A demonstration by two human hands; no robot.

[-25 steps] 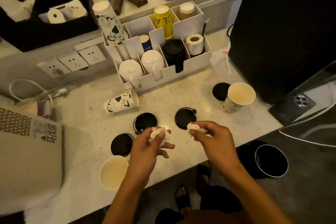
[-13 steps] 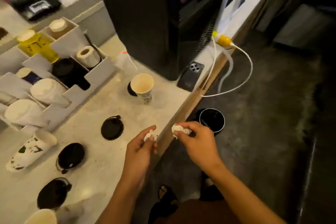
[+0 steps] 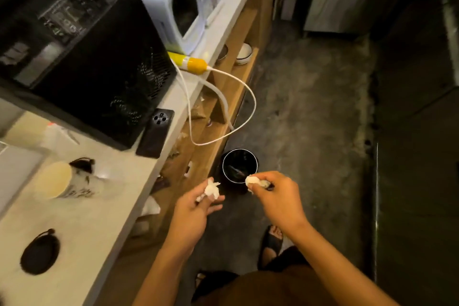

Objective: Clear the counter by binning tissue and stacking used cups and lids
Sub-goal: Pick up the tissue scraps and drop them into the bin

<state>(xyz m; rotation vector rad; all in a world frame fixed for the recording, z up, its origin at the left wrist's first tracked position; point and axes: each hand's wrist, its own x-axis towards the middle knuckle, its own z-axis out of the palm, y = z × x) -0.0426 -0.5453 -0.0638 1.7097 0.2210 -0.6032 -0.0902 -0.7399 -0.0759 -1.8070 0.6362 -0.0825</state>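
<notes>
While hands [image 3: 238, 196] pinch tissue [image 3: 211, 190]; bin [image 3: 239, 165] upright.

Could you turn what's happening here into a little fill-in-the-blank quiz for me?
1. Each hand, left hand and right hand, holds a crumpled wad of white ____.
2. The round black bin stands on the ____, below the counter edge.
3. The dark phone lies on the counter next to a big ____ machine.
4. The paper cup on the counter has no ____ on it.

Missing words: tissue; floor; black; lid
</notes>
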